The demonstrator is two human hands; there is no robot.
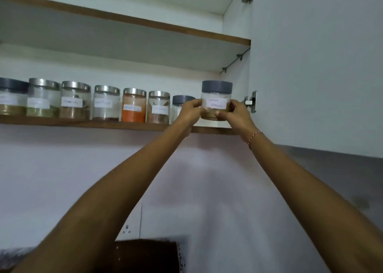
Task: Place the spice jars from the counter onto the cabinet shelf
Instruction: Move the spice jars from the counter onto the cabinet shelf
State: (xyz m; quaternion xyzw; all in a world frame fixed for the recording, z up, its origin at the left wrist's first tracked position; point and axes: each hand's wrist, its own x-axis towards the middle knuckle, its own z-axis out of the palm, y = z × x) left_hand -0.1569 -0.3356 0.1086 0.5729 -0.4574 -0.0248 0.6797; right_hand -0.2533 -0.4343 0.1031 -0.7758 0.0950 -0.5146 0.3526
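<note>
While both hands, left hand [189,112] and right hand [236,113], clasp the Garam Masala jar [216,101] at the shelf [83,124] edge, its base is hidden. Released short of the board, it would likely tip off; pushed leftward, it could knock the grey-lidded jar [180,105].

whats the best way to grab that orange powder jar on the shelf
Take the orange powder jar by its steel lid, from the front and above. Neighbouring jars stand close on both sides, so fingers would hardly fit around its body; the lid stands clear under the upper shelf.
</note>
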